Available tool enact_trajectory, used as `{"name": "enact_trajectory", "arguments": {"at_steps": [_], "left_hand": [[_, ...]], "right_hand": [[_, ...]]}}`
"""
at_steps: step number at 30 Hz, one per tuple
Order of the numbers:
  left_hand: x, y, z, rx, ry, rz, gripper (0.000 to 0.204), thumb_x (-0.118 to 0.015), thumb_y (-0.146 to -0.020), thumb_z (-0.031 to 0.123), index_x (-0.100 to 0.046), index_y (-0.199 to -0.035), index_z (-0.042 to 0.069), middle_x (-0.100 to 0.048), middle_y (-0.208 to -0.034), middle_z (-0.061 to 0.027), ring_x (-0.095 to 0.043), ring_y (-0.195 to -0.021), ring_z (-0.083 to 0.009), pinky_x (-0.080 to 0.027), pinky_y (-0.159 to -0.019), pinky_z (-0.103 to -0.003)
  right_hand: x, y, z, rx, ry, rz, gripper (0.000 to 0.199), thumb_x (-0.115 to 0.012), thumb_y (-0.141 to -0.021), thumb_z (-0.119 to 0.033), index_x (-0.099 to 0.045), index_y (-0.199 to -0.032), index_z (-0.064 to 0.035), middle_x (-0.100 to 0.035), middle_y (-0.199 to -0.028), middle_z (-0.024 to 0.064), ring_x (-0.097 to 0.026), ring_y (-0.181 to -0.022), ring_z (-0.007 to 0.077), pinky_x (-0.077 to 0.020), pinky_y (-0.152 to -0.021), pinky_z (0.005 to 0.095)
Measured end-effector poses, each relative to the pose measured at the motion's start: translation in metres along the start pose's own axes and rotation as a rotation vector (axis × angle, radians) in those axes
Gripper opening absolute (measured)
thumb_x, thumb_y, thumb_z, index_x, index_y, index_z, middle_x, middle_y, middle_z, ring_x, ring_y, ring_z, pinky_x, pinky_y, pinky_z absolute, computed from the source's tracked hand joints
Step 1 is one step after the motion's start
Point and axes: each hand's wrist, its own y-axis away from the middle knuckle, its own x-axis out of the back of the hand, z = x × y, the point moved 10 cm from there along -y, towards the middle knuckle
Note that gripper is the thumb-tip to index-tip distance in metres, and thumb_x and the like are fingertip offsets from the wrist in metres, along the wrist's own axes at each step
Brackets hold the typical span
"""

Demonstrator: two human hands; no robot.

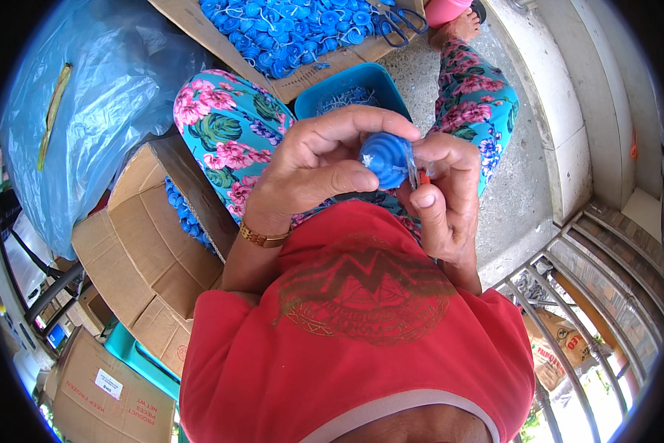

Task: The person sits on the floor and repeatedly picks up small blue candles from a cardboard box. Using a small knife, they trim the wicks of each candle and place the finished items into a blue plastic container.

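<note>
A blue, round, ridged plastic piece point(384, 158) with a whitish tip is held in front of my red shirt. My left hand point(302, 166) grips it between the thumb below and the curled fingers above. A gold-coloured watch band circles that wrist. My right hand point(449, 196) pinches a small tool with a thin metal blade point(412, 168) and a red part. The blade lies against the right side of the blue piece. The fingers partly hide the tool, so its exact kind is unclear.
Between my knees sits a blue-green tub point(384, 77) with thin pale scraps. Beyond it, a cardboard box point(302, 83) holds many blue pieces and dark scissors point(404, 27). Another open carton point(144, 229) stands left, near a blue plastic bag point(118, 96). Metal railings point(568, 325) are at right.
</note>
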Motion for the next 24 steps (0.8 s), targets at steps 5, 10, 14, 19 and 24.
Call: {"name": "enact_trajectory", "arguments": {"at_steps": [5,10,14,19,24], "left_hand": [[-0.005,-0.003,-0.003,0.018,0.080,0.007,0.042,-0.063,-0.080,0.004,-0.050,-0.120,-0.003,-0.058,-0.106,-0.0085,-0.056,-0.097,-0.0127,-0.047,-0.084,-0.026],[0.003,-0.007,-0.001,-0.033,0.049,0.052,0.043,-0.066,-0.080,0.007,-0.048,-0.118,-0.001,-0.058,-0.099,-0.0071,-0.056,-0.090,-0.0122,-0.047,-0.078,-0.026],[0.011,-0.009,-0.003,-0.061,0.034,0.048,0.043,-0.063,-0.083,0.008,-0.046,-0.122,0.000,-0.057,-0.100,-0.0064,-0.055,-0.089,-0.0111,-0.047,-0.079,-0.025],[0.001,-0.005,-0.017,0.067,0.240,0.151,0.053,-0.056,-0.088,0.019,-0.037,-0.131,-0.005,-0.053,-0.112,-0.0098,-0.056,-0.095,-0.0138,-0.046,-0.077,-0.025],[0.001,-0.008,-0.007,0.037,0.072,0.145,0.053,-0.054,-0.090,0.021,-0.035,-0.133,-0.004,-0.052,-0.112,-0.0094,-0.053,-0.083,-0.0100,-0.044,-0.067,-0.022]], "right_hand": [[0.003,-0.005,-0.002,0.064,-0.056,-0.011,0.028,-0.051,-0.093,-0.021,-0.045,-0.113,-0.0016,-0.053,-0.106,0.0098,-0.050,-0.085,0.0117,-0.0420,-0.076,0.0263],[0.002,-0.005,0.002,0.028,-0.040,-0.009,0.029,-0.052,-0.093,-0.020,-0.045,-0.113,-0.0017,-0.053,-0.103,0.0094,-0.050,-0.081,0.0108,-0.0420,-0.073,0.0251],[0.002,-0.007,-0.001,0.028,0.039,0.009,0.031,-0.054,-0.091,-0.018,-0.044,-0.116,-0.0010,-0.055,-0.100,0.0104,-0.050,-0.074,0.0112,-0.0427,-0.069,0.0248],[0.001,-0.009,-0.012,0.147,0.248,0.051,0.035,-0.054,-0.089,-0.012,-0.043,-0.119,0.0014,-0.059,-0.091,0.0136,-0.057,-0.070,0.0161,-0.0461,-0.064,0.0276],[-0.004,-0.010,-0.024,0.272,0.372,0.049,0.038,-0.055,-0.088,-0.008,-0.042,-0.122,0.0024,-0.061,-0.086,0.0164,-0.062,-0.069,0.0216,-0.0484,-0.060,0.0305]]}}
